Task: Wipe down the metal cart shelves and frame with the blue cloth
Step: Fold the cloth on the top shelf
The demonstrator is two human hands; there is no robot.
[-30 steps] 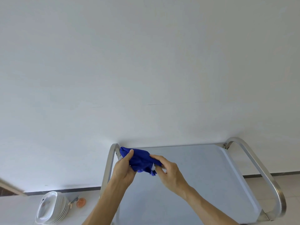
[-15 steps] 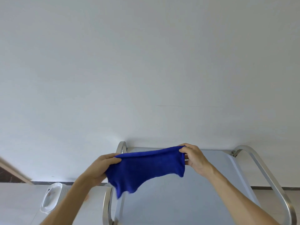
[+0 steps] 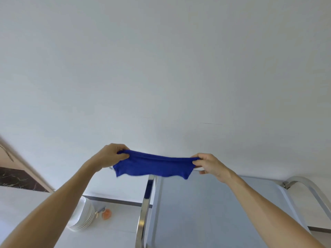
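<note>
Cloth (image 3: 154, 165): stretched out flat in the air between both hands, above the far left corner of the cart (image 3: 211, 208) — a second ago it was a bunched wad.
Left hand (image 3: 112, 154): fingers curled round the cloth's left end.
Right hand (image 3: 207, 163): pinching the right end.
Change: hands have drawn apart and risen; the view has shifted left.
Meaning: cloth is being opened, probably to fold into a pad — the shelf looks not yet wiped.
Nearby: plates (image 3: 84, 217) stacked on the floor, left of the cart.
</note>
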